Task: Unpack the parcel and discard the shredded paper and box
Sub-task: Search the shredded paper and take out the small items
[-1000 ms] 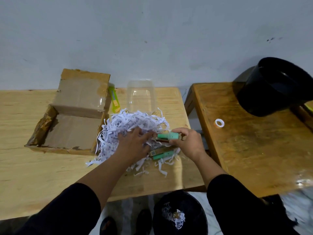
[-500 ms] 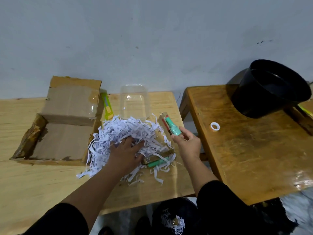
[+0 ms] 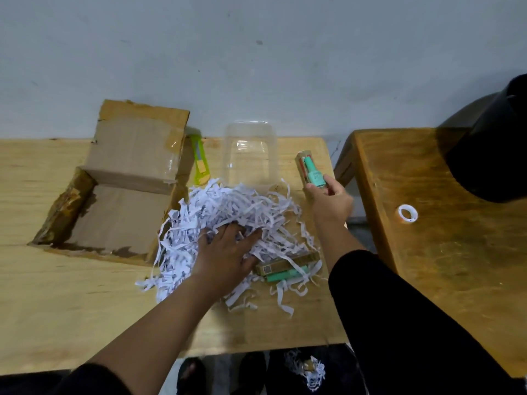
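Note:
A heap of white shredded paper [image 3: 228,212] lies on the light wooden table [image 3: 57,295], right of the opened cardboard box [image 3: 119,195], which looks empty. My left hand [image 3: 228,252] rests flat on the heap, fingers spread. My right hand [image 3: 328,201] holds a mint-green item in tan packaging [image 3: 310,169] above the table's right end, next to a clear plastic container [image 3: 251,152]. Two more packaged items, one tan and one mint-green [image 3: 285,269], lie half under the shreds.
A yellow-green utility knife [image 3: 199,161] lies between box and container. A darker wooden table [image 3: 456,252] on the right carries a black bucket [image 3: 493,146] and a white tape ring [image 3: 407,213]. Below the table edge stands a black bin [image 3: 308,372] with some shreds inside.
My right hand has lifted the mint-green item out of the shreds and carried it up and right, beside the clear container. My left hand stayed on the paper heap.

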Tool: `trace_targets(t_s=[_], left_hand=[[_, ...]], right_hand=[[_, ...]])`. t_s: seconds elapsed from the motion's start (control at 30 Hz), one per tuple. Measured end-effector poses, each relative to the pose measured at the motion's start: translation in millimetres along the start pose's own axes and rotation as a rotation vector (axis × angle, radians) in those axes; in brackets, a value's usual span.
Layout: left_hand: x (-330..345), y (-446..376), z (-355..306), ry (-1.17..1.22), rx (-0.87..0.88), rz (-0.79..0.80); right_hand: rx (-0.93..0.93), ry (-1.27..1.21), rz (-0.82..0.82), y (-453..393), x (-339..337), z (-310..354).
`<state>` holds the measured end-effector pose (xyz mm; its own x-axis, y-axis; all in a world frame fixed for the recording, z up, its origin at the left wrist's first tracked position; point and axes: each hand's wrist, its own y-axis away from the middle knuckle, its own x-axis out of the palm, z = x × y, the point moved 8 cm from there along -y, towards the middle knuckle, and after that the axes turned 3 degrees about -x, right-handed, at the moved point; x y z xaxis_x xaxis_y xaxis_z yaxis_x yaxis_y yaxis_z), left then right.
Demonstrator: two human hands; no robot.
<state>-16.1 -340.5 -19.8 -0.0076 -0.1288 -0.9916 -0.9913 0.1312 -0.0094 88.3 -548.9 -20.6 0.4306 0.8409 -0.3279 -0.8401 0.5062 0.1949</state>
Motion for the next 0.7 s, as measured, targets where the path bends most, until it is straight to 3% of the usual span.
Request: trace_targets(t_s=[0.33, 0.5, 0.7], left_hand=[[1, 1, 2, 0.046, -0.01, -0.016], [0, 2, 4, 0.117, -0.038, 0.06], [-18, 6, -3, 0.305, -0.03, 0.029]], right_hand=[[-0.062, 0.146, -0.006, -23, 21, 8], [-0.117, 0.238, 0.022, -12, 7, 18], [-0.16, 0.275, 0.171, 36, -18, 19]])
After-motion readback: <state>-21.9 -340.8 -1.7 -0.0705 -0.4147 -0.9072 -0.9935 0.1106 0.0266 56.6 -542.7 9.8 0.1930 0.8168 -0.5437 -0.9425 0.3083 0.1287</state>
